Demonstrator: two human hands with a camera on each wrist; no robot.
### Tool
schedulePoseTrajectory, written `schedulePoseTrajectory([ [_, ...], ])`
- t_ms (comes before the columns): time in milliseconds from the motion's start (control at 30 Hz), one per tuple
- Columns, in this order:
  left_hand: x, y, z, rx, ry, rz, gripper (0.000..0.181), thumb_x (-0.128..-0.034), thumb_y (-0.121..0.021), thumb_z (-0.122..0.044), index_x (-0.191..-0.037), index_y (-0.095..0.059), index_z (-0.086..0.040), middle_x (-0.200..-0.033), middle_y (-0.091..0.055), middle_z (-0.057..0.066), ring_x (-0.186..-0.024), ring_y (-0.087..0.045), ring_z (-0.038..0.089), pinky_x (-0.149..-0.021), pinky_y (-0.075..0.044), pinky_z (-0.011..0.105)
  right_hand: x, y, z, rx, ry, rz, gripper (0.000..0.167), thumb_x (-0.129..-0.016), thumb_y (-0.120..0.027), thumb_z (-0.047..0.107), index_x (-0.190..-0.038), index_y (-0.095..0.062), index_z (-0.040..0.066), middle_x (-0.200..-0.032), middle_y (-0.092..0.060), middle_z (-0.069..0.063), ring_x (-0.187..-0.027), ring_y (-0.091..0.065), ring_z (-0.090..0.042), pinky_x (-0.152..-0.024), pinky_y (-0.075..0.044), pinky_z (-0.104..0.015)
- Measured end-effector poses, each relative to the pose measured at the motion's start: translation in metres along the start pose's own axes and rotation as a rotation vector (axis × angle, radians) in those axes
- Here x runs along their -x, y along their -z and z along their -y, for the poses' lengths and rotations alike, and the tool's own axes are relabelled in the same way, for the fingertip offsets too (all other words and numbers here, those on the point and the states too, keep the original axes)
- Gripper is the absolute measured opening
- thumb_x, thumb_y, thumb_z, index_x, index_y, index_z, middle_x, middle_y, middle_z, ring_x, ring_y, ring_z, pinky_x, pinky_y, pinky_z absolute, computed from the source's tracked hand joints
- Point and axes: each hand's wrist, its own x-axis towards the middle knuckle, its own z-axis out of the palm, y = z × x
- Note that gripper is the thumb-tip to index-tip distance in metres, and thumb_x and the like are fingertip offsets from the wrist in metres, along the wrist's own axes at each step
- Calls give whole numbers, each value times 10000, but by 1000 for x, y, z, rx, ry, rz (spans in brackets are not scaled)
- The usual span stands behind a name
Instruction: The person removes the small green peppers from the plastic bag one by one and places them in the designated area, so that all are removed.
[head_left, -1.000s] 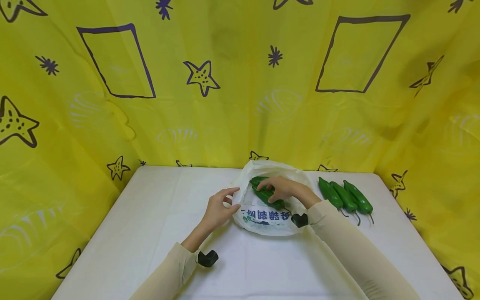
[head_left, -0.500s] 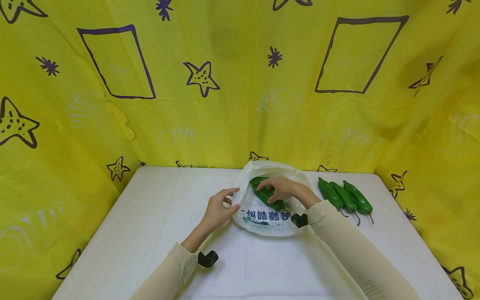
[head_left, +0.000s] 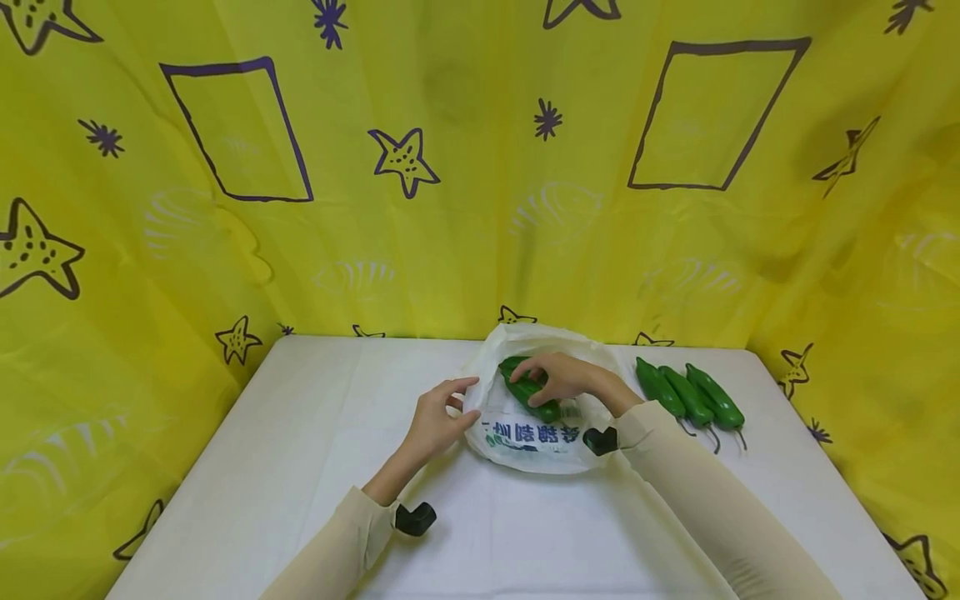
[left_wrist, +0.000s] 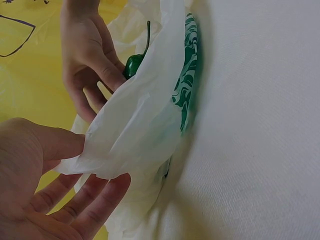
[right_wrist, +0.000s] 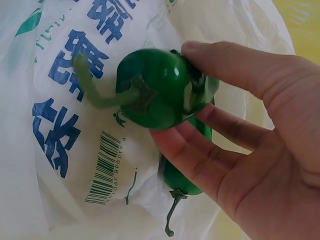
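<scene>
A white plastic bag with blue print lies open near the table's back edge. Inside its mouth my right hand holds a green pepper. In the right wrist view thumb and fingers pinch that pepper, stem end toward the camera, above a second pepper on the bag's inner side. My left hand is at the bag's left rim; in the left wrist view its thumb and fingers grip the rim of the bag.
Three green peppers lie side by side to the right of the bag, stems toward the front. A white cloth covers the table. A yellow curtain with starfish drawings rises behind and at both sides.
The pepper in my right hand has shifted slightly to the left inside the bag. My left hand has stayed at the rim.
</scene>
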Motion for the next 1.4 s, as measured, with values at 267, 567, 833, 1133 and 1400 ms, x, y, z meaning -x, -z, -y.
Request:
schedulePoseTrajectory([
  [267, 1, -1, 1, 2, 5, 1, 517, -842, -808, 11, -1335, -670, -64, -1145, -686, 137, -889, -686, 250, -697, -542, 250, 6, 1, -4, -90, 3, -20, 426, -900, -806, 163, -1309, -689, 189, -1306, -601, -165, -1113, -568, -306, -700, -583, -321],
  [567, 1, -2, 4, 4, 12, -7, 510, -848, -805, 3, -1335, -672, -70, -1154, -681, 136, -898, -678, 249, -697, -549, 262, 18, 14, -3, -131, 44, -41, 466, -905, -800, 174, -1348, -662, 146, -1327, -591, -200, -945, -663, -247, -727, -586, -333],
  [833, 1, -4, 5, 10, 15, -10, 504, -851, -805, -1, -1333, -674, -71, -1150, -681, 135, -893, -677, 243, -696, -553, 256, 27, 19, 2, -183, 71, -67, 498, -907, -800, 173, -1374, -640, 114, -1337, -582, -180, -861, -643, -236, -753, -576, -327],
  [1133, 0, -4, 3, 8, 33, -2, 508, -861, -802, -13, -1345, -669, -84, -1169, -679, 129, -912, -674, 242, -703, -563, 267, 40, 22, 5, -148, 156, -134, 502, -919, -785, 186, -1392, -627, 121, -1410, -581, -148, -1187, -594, -367, -899, -566, -435],
  [1400, 0, -5, 2, 17, 44, -3, 507, -860, -803, -12, -1344, -669, -79, -1169, -678, 138, -908, -673, 245, -698, -557, 260, 56, 23, 4, -146, 147, -170, 513, -912, -796, 204, -1394, -624, 172, -1403, -588, -113, -1118, -641, -310, -838, -583, -385],
])
